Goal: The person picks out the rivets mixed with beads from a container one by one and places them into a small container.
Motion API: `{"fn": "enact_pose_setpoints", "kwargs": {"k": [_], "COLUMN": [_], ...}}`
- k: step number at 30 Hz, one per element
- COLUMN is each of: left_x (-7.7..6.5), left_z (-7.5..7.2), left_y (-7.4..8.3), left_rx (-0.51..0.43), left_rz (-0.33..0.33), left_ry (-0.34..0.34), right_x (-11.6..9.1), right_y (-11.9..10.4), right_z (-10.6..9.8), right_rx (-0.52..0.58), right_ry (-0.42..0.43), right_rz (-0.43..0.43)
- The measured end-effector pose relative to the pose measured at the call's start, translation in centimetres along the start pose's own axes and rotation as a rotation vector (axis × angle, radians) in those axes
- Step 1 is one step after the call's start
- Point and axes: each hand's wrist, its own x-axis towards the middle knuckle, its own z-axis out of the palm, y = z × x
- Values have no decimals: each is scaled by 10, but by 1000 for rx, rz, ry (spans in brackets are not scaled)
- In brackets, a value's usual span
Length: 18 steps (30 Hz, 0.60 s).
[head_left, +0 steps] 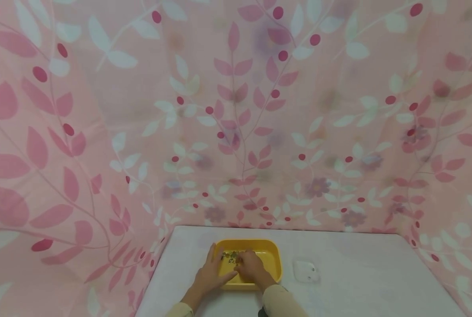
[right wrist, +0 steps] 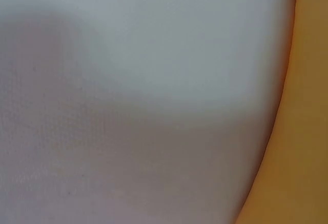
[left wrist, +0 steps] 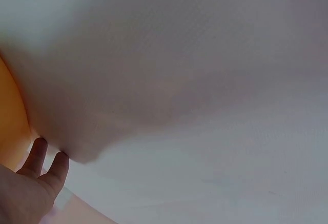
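A yellow tray with rounded corners stands on the white table. Small shiny green and gold pieces lie in a cluster at its back left; they are too small to name. The left hand rests at the tray's left edge, with the thumb spread toward the front. In the left wrist view two of its fingers extend beside the tray's outer wall. Over the tray's middle, the right hand reaches down with bent fingers beside the pieces. Whether it pinches one is hidden. The right wrist view shows only tray wall and tabletop.
Right of the tray lies a shallow clear plastic dish or lid with a couple of small dark specks on it. The white table stretches further right. Pink leaf-patterned cloth hangs behind and at both sides.
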Motion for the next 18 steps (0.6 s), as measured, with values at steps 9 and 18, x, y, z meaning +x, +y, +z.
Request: {"fn": "enact_pose_setpoints", "kwargs": {"k": [9,18], "left_x": [0,0], "left_z": [-1,0], "left_y": [2,2], "left_rx": [8,6], "left_rz": [13,11], "left_ry": [10,13], "right_x": [1,1], "right_y": [-1,3], "right_z": [-2,0], "right_rx": [54,41], "right_ry": [-52,-62], "right_rz": [77,58]}}
